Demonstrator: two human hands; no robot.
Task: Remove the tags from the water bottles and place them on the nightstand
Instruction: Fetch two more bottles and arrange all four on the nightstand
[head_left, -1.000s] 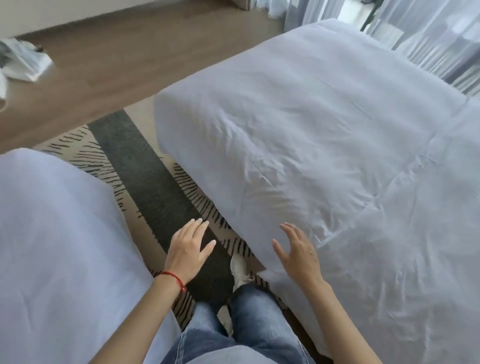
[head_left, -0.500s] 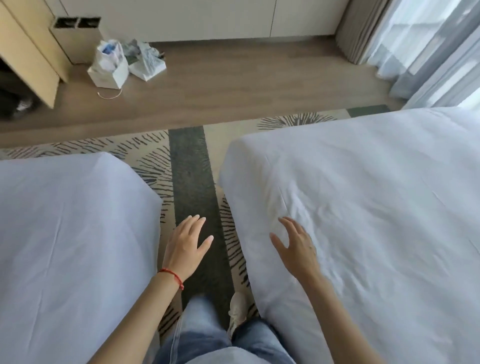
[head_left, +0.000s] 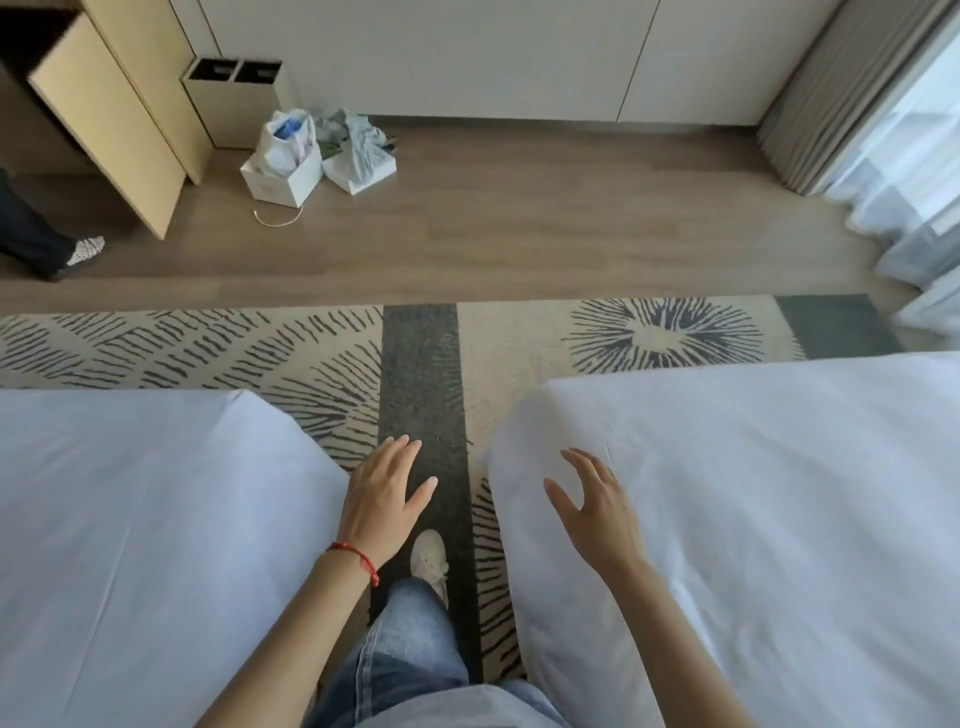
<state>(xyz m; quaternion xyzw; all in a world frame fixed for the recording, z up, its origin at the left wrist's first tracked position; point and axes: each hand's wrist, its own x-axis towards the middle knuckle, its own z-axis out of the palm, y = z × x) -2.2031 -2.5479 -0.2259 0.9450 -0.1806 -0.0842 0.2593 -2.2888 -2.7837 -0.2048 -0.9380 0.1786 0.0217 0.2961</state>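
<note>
The person stands in the aisle between two white beds, on the dark stripe of a patterned rug. Taking that stripe as the landmark: the left hand hangs directly over it, fingers spread and palm down, grasping nothing; a red string bracelet circles its wrist. The right hand floats to the stripe's right, above the corner of the right bed, likewise spread and empty. The left bed lies to the stripe's left. One pale shoe and a jeans leg stand on the stripe, below the left hand. Beyond the stripe's far end, on the wooden floor, sit white paper bags stuffed with plastic, beside a light wooden cabinet. Neither water bottles nor a nightstand can be seen from this angle.
</note>
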